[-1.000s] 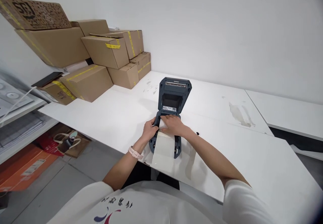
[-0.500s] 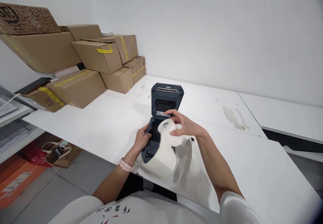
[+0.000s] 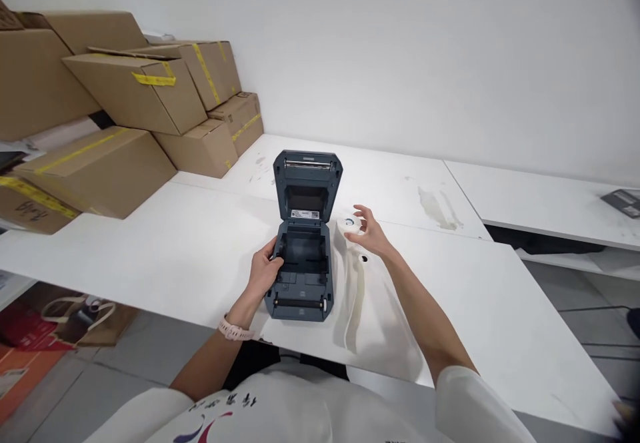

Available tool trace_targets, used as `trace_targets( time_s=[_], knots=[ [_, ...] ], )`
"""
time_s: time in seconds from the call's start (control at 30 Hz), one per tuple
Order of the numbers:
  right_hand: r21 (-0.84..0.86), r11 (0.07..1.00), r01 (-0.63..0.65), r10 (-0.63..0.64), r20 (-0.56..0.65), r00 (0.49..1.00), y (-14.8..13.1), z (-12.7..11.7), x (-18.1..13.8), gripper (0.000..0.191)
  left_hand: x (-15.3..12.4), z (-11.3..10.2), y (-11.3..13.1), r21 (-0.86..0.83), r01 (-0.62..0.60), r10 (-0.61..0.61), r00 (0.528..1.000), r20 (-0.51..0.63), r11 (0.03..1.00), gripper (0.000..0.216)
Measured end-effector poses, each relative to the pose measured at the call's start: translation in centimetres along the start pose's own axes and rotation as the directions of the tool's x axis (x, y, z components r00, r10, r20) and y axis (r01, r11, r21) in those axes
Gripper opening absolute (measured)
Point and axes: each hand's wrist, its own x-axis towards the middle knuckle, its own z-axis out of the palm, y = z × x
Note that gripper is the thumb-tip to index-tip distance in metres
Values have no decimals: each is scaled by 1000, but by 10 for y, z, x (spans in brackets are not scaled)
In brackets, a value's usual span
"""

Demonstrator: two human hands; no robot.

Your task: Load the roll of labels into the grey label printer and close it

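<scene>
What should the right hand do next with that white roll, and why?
Perhaps the right hand should settle the white roll on the table and let go, because it holds the roll beside the open printer, while the left hand grips the printer's side.

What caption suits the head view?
Left hand on an open printer, right hand holding a white roll beside it.

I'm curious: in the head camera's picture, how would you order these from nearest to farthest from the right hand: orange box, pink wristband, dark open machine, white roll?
1. White roll: right at the right hand.
2. Dark open machine: on the table, left of the roll.
3. Pink wristband: on the other arm, farther left.
4. Orange box: far lower left, below the tabletop.
</scene>
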Motion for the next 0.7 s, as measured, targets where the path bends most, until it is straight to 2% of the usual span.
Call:
trace_targets(
  time_s=[0.07, 0.17, 0.27, 0.33, 0.43, 0.57, 0.7],
  knots=[
    [41, 999, -5, 6, -27, 1000, 8, 4, 3, 87, 0, 0, 1, 7, -24, 24, 1000, 19, 1000, 77],
    [107, 994, -32, 36, -39, 999, 11, -7, -7, 84, 0, -1, 4, 29, -48, 46, 998, 51, 998, 76],
    [200, 977, -72, 81, -38, 996, 12, -27, -38, 61, 0, -2, 5, 68, -56, 52, 996, 68, 996, 76],
    [233, 968, -89, 76, 67, 995, 12, -34, -64, 51, 0, -3, 6, 92, -72, 66, 995, 74, 993, 75],
    [165, 980, -114, 67, 268, 961, 6, -28, -93, 49, 1, -4, 6, 116, -101, 92, 992, 86, 988, 73],
    [61, 989, -136, 108, 330, 938, -24, -13, -104, 41, 0, -4, 5, 128, -110, 101, 992, 76, 986, 73],
    [127, 992, 2, -62, 471, 880, -86, -13, -87, 50, -1, -4, 4, 120, -114, 108, 992, 61, 986, 71]
  ],
)
